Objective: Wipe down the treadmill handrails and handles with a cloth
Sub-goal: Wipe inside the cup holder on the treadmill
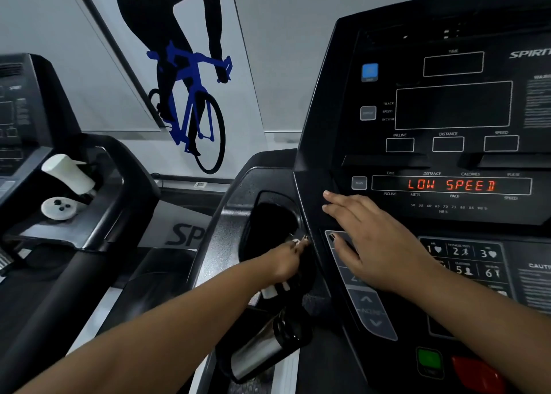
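My left hand (pixel 286 261) grips what seems a dark cloth (pixel 299 279) in the cup holder (pixel 262 214); my right hand (pixel 375 244) lies flat by the keypad (pixel 459 253); a slip may press live buttons.

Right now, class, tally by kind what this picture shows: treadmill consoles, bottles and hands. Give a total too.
Treadmill consoles: 2, the near console and the left console
Bottles: 2, the white bottle and the steel bottle
Hands: 2, the left hand and the right hand
Total: 6
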Motion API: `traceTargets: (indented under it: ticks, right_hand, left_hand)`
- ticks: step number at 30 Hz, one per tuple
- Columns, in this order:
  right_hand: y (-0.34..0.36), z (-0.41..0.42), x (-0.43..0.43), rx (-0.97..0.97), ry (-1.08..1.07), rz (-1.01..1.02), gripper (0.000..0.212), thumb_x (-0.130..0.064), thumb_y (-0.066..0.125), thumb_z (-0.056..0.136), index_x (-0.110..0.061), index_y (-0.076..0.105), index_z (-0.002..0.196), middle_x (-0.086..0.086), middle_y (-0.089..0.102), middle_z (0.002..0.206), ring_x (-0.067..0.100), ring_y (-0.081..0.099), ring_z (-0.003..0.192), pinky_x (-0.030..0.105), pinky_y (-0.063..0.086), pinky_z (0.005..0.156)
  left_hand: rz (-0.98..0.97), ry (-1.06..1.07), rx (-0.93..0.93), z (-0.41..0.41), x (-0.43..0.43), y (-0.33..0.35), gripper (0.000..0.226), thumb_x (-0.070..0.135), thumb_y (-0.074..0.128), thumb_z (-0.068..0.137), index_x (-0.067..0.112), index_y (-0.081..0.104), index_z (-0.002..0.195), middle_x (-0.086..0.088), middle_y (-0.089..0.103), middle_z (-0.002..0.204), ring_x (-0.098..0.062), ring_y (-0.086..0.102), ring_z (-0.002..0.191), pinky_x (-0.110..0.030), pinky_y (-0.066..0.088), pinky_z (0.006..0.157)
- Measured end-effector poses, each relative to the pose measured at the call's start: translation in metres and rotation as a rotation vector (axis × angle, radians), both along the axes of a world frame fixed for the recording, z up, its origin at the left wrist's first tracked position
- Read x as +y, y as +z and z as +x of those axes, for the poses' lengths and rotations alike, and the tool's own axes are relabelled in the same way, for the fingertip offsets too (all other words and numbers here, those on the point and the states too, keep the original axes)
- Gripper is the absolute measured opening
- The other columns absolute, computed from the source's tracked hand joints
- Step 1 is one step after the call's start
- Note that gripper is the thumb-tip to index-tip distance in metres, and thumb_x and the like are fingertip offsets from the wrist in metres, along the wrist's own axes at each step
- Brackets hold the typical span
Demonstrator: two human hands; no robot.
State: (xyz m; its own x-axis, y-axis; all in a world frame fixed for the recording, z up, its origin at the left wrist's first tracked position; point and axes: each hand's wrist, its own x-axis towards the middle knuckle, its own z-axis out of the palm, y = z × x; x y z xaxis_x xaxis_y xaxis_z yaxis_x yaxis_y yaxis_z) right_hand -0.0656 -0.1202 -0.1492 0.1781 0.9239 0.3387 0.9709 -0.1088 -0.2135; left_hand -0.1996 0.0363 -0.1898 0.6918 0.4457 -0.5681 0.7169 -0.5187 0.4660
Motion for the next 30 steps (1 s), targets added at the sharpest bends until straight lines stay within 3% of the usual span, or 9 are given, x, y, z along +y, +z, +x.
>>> traceTargets:
  ticks: [5,9,12,14,17,21,24,27,30]
  right_hand:
    - [0.001,-0.002,0.000,-0.033,-0.018,-0.007,0.051,-0.037,0.039,0.092,-0.016,0.049,0.138,-0.005,0.038,0.152,0.013,0.037,0.131,0.028,0.040,0.104]
    - [0.001,-0.003,-0.001,-0.039,-0.031,-0.010,0.053,-0.039,0.037,0.092,-0.017,0.049,0.138,-0.006,0.038,0.152,0.011,0.036,0.131,0.025,0.039,0.099]
    - [0.000,-0.004,-0.003,-0.050,-0.039,-0.019,0.054,-0.041,0.036,0.092,-0.018,0.048,0.139,-0.007,0.036,0.153,0.010,0.034,0.131,0.024,0.038,0.097]
    - [0.000,-0.004,-0.004,-0.057,-0.037,-0.024,0.053,-0.041,0.036,0.092,-0.019,0.048,0.139,-0.007,0.035,0.153,0.009,0.033,0.132,0.022,0.034,0.097]
    - [0.000,-0.001,-0.005,-0.051,-0.024,-0.031,0.053,-0.041,0.036,0.092,-0.021,0.046,0.140,-0.009,0.034,0.154,0.009,0.033,0.132,0.022,0.034,0.097]
    - [0.001,0.001,-0.004,-0.042,-0.008,-0.028,0.052,-0.041,0.037,0.092,-0.021,0.046,0.139,-0.009,0.034,0.154,0.008,0.033,0.131,0.022,0.035,0.095]
    - [0.000,0.002,-0.004,-0.037,-0.008,-0.032,0.052,-0.042,0.035,0.092,-0.023,0.044,0.140,-0.011,0.031,0.155,0.007,0.031,0.133,0.022,0.033,0.097]
    - [0.000,0.002,-0.005,-0.026,-0.008,-0.026,0.052,-0.042,0.035,0.092,-0.023,0.044,0.140,-0.011,0.031,0.155,0.007,0.032,0.133,0.024,0.037,0.097]
    - [0.000,0.000,-0.005,-0.029,-0.011,-0.023,0.052,-0.041,0.035,0.092,-0.022,0.045,0.140,-0.010,0.032,0.155,0.009,0.034,0.131,0.025,0.039,0.097]
  left_hand:
    - [-0.102,0.249,-0.260,0.016,-0.010,0.009,0.049,0.029,0.024,0.108,0.002,0.030,0.148,-0.010,0.038,0.149,-0.025,0.030,0.142,-0.022,0.032,0.098]
    - [-0.098,0.171,-0.175,0.010,-0.009,0.007,0.050,0.022,0.030,0.107,0.005,0.021,0.153,-0.016,0.025,0.158,-0.030,0.027,0.144,-0.027,0.020,0.115]
    - [-0.028,0.018,-0.058,-0.002,-0.005,0.009,0.051,0.010,0.021,0.106,0.014,0.016,0.156,-0.012,0.013,0.163,-0.028,0.018,0.148,-0.027,0.017,0.115]
    - [0.107,-0.133,0.010,-0.014,-0.007,0.009,0.049,0.018,0.021,0.106,0.017,0.022,0.155,-0.012,0.023,0.160,-0.029,0.028,0.145,-0.030,0.025,0.114]
    - [0.310,-0.262,0.013,-0.035,-0.005,0.015,0.052,0.044,0.022,0.106,0.011,0.046,0.138,-0.014,0.059,0.130,-0.030,0.053,0.123,-0.033,0.038,0.100]
    - [0.653,-0.578,0.056,-0.052,0.009,0.025,0.071,0.056,0.009,0.101,0.009,0.063,0.107,-0.009,0.068,0.102,-0.025,0.059,0.108,-0.029,0.034,0.100]
    - [0.703,-0.676,0.099,-0.048,0.022,0.015,0.088,0.057,-0.007,0.095,0.008,0.066,0.094,-0.008,0.070,0.090,-0.022,0.059,0.109,-0.030,0.025,0.111]
    - [0.717,-0.575,0.134,-0.041,0.034,-0.007,0.082,0.052,-0.006,0.100,0.008,0.057,0.127,-0.010,0.070,0.111,-0.019,0.044,0.134,-0.031,0.009,0.119]
    - [0.655,-0.519,0.270,-0.033,0.035,-0.010,0.060,0.040,-0.004,0.103,0.015,0.007,0.156,-0.013,0.049,0.145,-0.025,0.018,0.150,-0.041,-0.001,0.122]
